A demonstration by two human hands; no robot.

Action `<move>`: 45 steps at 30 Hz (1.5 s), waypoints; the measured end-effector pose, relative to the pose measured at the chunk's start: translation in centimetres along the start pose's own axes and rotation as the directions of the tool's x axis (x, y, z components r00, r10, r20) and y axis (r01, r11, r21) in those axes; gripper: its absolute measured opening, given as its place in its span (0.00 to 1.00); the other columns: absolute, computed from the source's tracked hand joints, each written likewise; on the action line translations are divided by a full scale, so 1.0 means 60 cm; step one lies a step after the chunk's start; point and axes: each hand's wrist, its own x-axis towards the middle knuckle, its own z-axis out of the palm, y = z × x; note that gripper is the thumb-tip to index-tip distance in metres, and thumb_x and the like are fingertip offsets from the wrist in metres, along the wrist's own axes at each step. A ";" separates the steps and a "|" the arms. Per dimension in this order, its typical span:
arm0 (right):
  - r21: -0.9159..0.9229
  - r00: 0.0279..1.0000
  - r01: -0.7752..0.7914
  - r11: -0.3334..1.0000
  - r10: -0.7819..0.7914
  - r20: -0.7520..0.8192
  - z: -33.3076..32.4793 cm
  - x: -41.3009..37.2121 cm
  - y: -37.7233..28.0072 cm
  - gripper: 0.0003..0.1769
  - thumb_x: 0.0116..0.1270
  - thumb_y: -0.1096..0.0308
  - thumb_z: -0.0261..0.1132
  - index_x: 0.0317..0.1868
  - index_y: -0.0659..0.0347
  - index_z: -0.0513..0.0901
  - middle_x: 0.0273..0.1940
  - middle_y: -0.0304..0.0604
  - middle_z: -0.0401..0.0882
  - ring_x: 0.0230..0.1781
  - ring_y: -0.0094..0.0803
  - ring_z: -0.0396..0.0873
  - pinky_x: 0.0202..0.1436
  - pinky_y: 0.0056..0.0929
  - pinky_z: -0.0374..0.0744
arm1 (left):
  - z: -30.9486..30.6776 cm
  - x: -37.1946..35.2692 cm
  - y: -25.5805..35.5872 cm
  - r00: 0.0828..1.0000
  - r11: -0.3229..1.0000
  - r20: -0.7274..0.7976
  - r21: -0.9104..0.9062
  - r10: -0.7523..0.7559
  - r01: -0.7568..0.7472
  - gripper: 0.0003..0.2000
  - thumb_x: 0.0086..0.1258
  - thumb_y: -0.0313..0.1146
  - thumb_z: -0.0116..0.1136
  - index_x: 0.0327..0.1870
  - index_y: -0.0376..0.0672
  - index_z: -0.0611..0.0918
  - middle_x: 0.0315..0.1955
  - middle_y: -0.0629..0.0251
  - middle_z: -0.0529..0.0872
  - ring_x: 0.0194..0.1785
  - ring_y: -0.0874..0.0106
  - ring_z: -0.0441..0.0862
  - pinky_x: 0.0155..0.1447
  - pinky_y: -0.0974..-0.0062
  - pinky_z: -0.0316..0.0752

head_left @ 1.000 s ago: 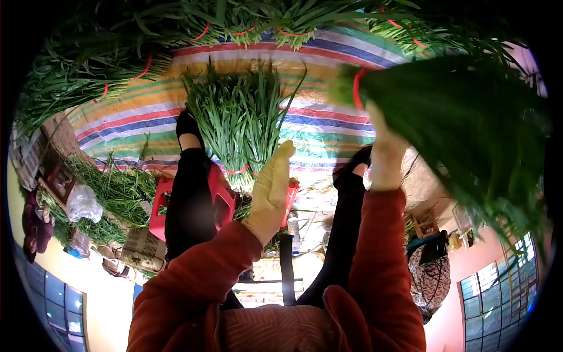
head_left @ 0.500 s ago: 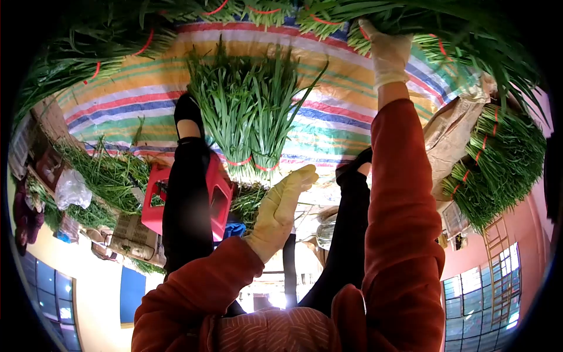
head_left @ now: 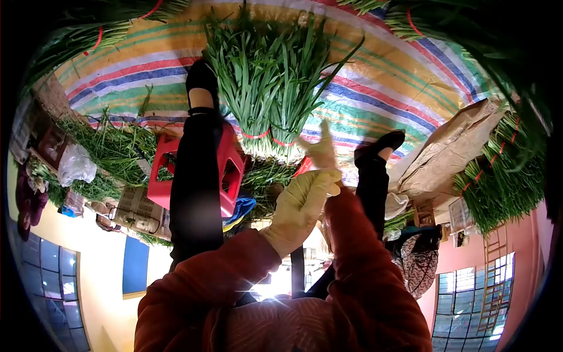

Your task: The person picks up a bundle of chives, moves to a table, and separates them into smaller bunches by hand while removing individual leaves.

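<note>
My left hand (head_left: 304, 205), in a pale rubber glove, is closed at the wrist of my right hand, its fingers curled at the cuff of the right glove. Pointing forward with fingers spread is my right hand (head_left: 320, 151), gloved the same way and somewhat blurred; nothing shows in it. Just ahead lie two bundles of garlic chives (head_left: 258, 88) side by side, leaves pointing away, each bound by a red band (head_left: 284, 142) near the pale stem ends. They rest on a striped plastic sheet (head_left: 381, 97).
A red plastic stool (head_left: 230, 170) stands by my left leg, with loose greens (head_left: 111, 152) further left. More banded bundles (head_left: 498, 170) are heaped at the right beside brown paper (head_left: 448, 141). Other tied bundles (head_left: 404, 23) line the sheet's far edge.
My right hand has come back from the bundles at the far edge to my left hand. My left hand's fingers have curled at the right wrist. The view has shifted.
</note>
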 end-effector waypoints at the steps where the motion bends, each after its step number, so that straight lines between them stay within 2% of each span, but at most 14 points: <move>1: 0.119 0.999 -0.040 0.992 0.039 0.011 0.053 -0.005 0.058 0.61 0.41 0.61 0.78 0.69 0.70 0.47 0.66 0.61 0.53 0.69 0.44 0.52 0.69 0.33 0.57 | -0.005 0.002 -0.005 1.000 1.000 0.008 -0.001 0.006 -0.006 0.14 0.74 0.34 0.41 0.50 0.33 0.75 0.38 0.64 0.82 0.45 0.79 0.76 0.55 0.81 0.67; 11: -0.022 0.946 -0.039 0.999 0.030 -0.323 0.155 0.032 0.084 0.53 0.36 0.65 0.79 0.63 0.61 0.58 0.52 0.50 0.71 0.49 0.36 0.74 0.51 0.31 0.74 | -0.032 0.002 -0.011 0.995 0.989 -0.057 -0.128 -0.076 0.069 0.12 0.72 0.31 0.47 0.50 0.33 0.77 0.40 0.65 0.82 0.44 0.80 0.77 0.55 0.83 0.69; 16: 0.332 0.984 -0.127 0.935 0.076 0.161 0.072 0.009 0.061 0.34 0.44 0.73 0.76 0.52 0.66 0.70 0.47 0.44 0.77 0.44 0.30 0.77 0.47 0.28 0.76 | -0.057 0.014 -0.026 0.980 0.999 -0.194 0.017 0.039 -0.036 0.14 0.73 0.33 0.42 0.49 0.35 0.77 0.41 0.61 0.82 0.46 0.75 0.78 0.54 0.78 0.70; 21: 0.157 0.654 -0.533 0.831 0.287 0.700 -0.116 -0.132 -0.062 0.39 0.51 0.60 0.69 0.61 0.66 0.66 0.54 0.47 0.74 0.54 0.33 0.71 0.61 0.30 0.67 | -0.101 0.044 -0.056 0.860 0.984 -0.484 0.016 0.164 -0.178 0.15 0.71 0.40 0.48 0.49 0.38 0.75 0.33 0.69 0.76 0.36 0.80 0.70 0.45 0.81 0.66; 27: 0.425 0.471 -0.557 0.713 -0.150 0.869 -0.199 -0.264 -0.028 0.33 0.54 0.70 0.68 0.61 0.64 0.69 0.57 0.45 0.72 0.58 0.31 0.70 0.63 0.29 0.66 | -0.092 0.056 -0.085 0.823 0.858 -0.249 -0.083 -0.510 0.506 0.26 0.69 0.55 0.45 0.57 0.42 0.72 0.44 0.63 0.78 0.43 0.76 0.73 0.49 0.82 0.67; 29: 0.209 0.619 -0.374 0.903 0.075 0.782 -0.229 -0.279 -0.069 0.29 0.55 0.76 0.65 0.60 0.65 0.70 0.57 0.46 0.73 0.56 0.32 0.72 0.62 0.29 0.68 | -0.082 0.058 -0.125 0.906 0.671 0.146 -0.628 -0.396 0.394 0.19 0.70 0.48 0.47 0.52 0.44 0.76 0.48 0.63 0.79 0.49 0.69 0.78 0.50 0.68 0.76; 33: 0.184 0.548 -0.572 0.799 0.206 0.810 -0.249 -0.212 -0.085 0.43 0.51 0.82 0.66 0.68 0.61 0.57 0.54 0.45 0.74 0.54 0.28 0.72 0.52 0.23 0.75 | -0.078 0.081 -0.099 0.906 0.764 0.295 -0.493 -0.304 0.417 0.20 0.73 0.48 0.40 0.59 0.47 0.70 0.46 0.69 0.79 0.45 0.72 0.78 0.49 0.75 0.75; 35: 0.555 0.763 -0.365 0.747 -0.101 0.639 -0.262 -0.211 -0.117 0.55 0.45 0.78 0.71 0.71 0.58 0.46 0.65 0.44 0.60 0.64 0.35 0.60 0.64 0.28 0.62 | -0.060 0.094 -0.084 0.930 0.828 0.160 -0.423 -0.332 0.368 0.18 0.75 0.44 0.39 0.56 0.42 0.71 0.46 0.68 0.80 0.46 0.71 0.79 0.49 0.76 0.75; 37: 0.607 0.870 -0.223 0.763 -0.125 0.477 -0.279 -0.221 -0.198 0.56 0.36 0.79 0.71 0.69 0.62 0.53 0.63 0.40 0.63 0.65 0.30 0.58 0.67 0.26 0.54 | -0.019 0.080 -0.041 0.986 0.979 0.165 0.202 0.007 -0.041 0.19 0.75 0.43 0.38 0.57 0.38 0.70 0.47 0.65 0.79 0.47 0.73 0.78 0.50 0.78 0.74; 38: 0.363 0.855 0.002 0.932 -0.190 0.483 -0.287 -0.220 -0.198 0.58 0.41 0.75 0.75 0.71 0.59 0.49 0.63 0.43 0.62 0.64 0.29 0.59 0.66 0.27 0.57 | 0.019 0.064 -0.024 0.962 0.977 0.243 0.138 0.123 -0.160 0.19 0.76 0.39 0.35 0.59 0.36 0.69 0.49 0.63 0.78 0.51 0.75 0.75 0.55 0.80 0.70; 41: 0.589 0.918 -0.225 0.776 -0.032 0.395 -0.254 -0.229 -0.170 0.41 0.38 0.77 0.75 0.58 0.62 0.70 0.50 0.38 0.75 0.51 0.27 0.72 0.57 0.26 0.70 | 0.073 0.041 -0.010 0.873 0.931 0.425 0.155 0.240 -0.332 0.21 0.75 0.34 0.37 0.65 0.35 0.60 0.58 0.61 0.70 0.59 0.74 0.67 0.62 0.79 0.63; 42: 0.194 0.944 0.264 0.945 -0.295 0.150 -0.250 -0.236 -0.152 0.31 0.46 0.80 0.71 0.54 0.63 0.74 0.48 0.38 0.77 0.47 0.27 0.75 0.54 0.27 0.75 | 0.084 0.044 -0.007 0.835 0.948 0.512 0.110 0.203 -0.298 0.24 0.74 0.34 0.39 0.67 0.34 0.56 0.61 0.59 0.66 0.62 0.72 0.64 0.64 0.76 0.61; 43: 0.199 0.943 0.268 0.943 -0.299 0.147 -0.245 -0.244 -0.124 0.31 0.46 0.80 0.71 0.54 0.63 0.74 0.48 0.38 0.77 0.47 0.27 0.75 0.54 0.27 0.75 | 0.090 0.050 -0.013 0.826 0.973 0.547 0.086 0.134 -0.215 0.25 0.72 0.33 0.40 0.68 0.35 0.54 0.62 0.58 0.64 0.63 0.71 0.62 0.67 0.74 0.57; 45: 0.609 0.990 0.144 0.780 -0.120 -0.079 -0.242 -0.250 -0.102 0.22 0.57 0.78 0.65 0.54 0.64 0.74 0.50 0.41 0.75 0.49 0.29 0.75 0.57 0.29 0.73 | 0.098 0.042 0.013 0.777 0.886 0.629 0.339 0.038 -0.318 0.26 0.72 0.32 0.40 0.69 0.35 0.52 0.63 0.58 0.63 0.63 0.72 0.63 0.65 0.77 0.58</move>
